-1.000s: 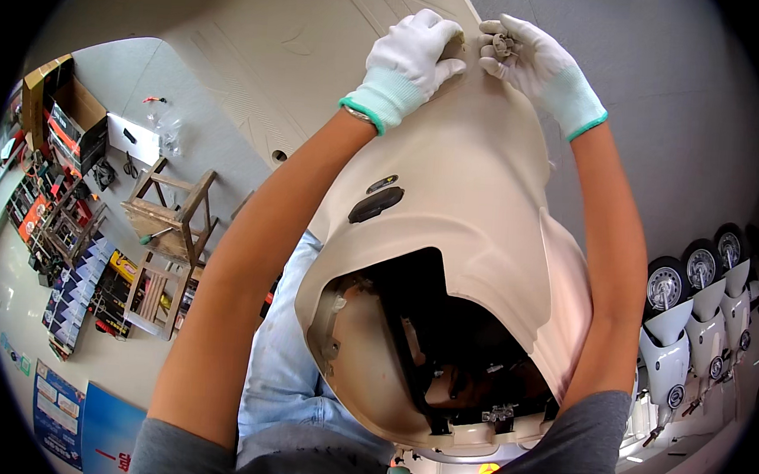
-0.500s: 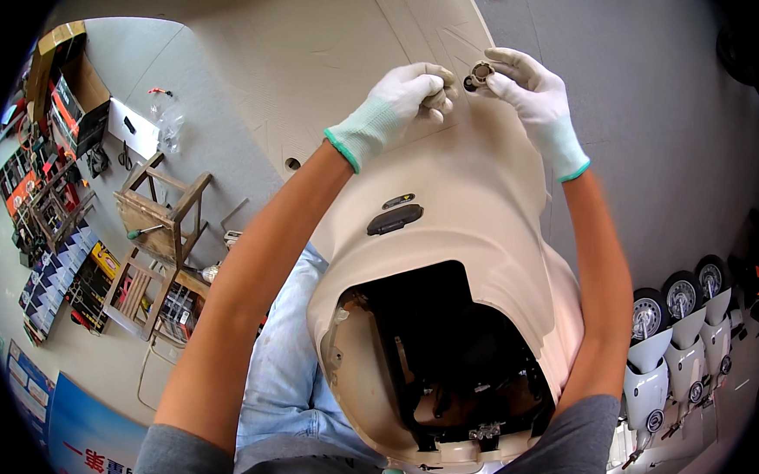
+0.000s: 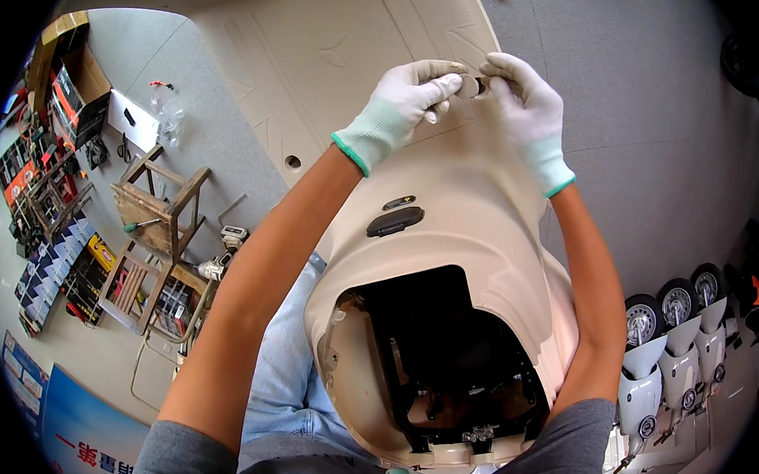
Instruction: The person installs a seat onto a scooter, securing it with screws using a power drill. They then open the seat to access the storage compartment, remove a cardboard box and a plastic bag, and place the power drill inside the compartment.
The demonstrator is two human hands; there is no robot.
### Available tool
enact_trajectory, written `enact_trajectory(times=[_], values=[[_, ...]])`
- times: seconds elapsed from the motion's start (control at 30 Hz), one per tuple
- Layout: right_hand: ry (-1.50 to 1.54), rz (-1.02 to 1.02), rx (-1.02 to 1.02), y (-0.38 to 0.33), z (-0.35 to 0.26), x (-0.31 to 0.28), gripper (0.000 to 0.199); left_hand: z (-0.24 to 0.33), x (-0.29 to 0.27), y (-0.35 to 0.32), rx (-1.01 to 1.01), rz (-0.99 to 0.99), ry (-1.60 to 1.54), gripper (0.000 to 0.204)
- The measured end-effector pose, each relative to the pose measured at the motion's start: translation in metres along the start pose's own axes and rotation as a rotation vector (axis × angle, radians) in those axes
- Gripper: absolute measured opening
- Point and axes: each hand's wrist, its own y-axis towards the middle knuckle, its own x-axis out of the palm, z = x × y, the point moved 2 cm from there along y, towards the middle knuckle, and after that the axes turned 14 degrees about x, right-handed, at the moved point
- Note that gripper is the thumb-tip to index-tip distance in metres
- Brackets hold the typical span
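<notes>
Left hand (image 3: 398, 99)'s got a small round piece (image 3: 469, 87) pinched between thumb and fingers, up over the cream body panel (image 3: 452, 189). Right hand (image 3: 531, 109)'s half-curled right beside it, can't tell if it's gripping too.

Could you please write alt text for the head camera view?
A gloved left hand pinches a small round part close to the gloved right hand, over a cream scooter body with a dark opening. A wooden stool is at left, three wheels at right.
</notes>
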Motion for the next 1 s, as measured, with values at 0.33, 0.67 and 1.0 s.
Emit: enact_trajectory(times=[0.33,0.67,1.0], values=[[0.22,-0.437,0.472,0.004,-0.003,-0.014,0.035,-0.001,0.002,0.002,0.123,0.007,0.265,0.024],[0.356,-0.354,0.583,0.004,0.009,-0.009,0.029,-0.018,0.016,-0.006,-0.018,0.225,0.009,0.033],[-0.368,-0.198,0.297,0.021,0.006,-0.009,0.024,-0.019,0.0,-0.013,0.406,0.151,1.047,0.03]])
